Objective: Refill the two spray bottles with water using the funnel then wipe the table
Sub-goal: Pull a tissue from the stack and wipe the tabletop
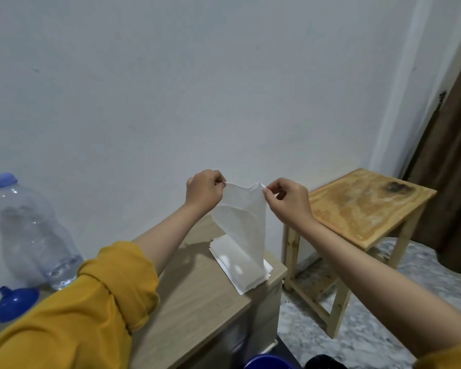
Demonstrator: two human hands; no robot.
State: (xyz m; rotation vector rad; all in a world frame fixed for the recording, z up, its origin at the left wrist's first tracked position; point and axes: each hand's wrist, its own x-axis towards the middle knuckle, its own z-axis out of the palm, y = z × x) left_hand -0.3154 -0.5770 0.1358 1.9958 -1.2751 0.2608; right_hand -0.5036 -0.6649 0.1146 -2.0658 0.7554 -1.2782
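Note:
A white tissue (241, 211) hangs in the air above the table's right end. My left hand (203, 190) pinches its top left corner and my right hand (286, 199) pinches its top right corner. Its lower end reaches down to a flat stack of white tissues (234, 265) lying on the light wooden table (197, 296). A large clear water bottle (35, 233) with a blue cap stands at the table's left, holding a little water. A blue funnel (15, 302) lies upside down in front of it. No spray bottle is in view.
A small wooden stool (367, 206) stands on the speckled floor to the right of the table. A blue rim (268, 362) shows at the bottom edge below the table. A brown curtain (453, 155) hangs at the far right. A white wall stands behind.

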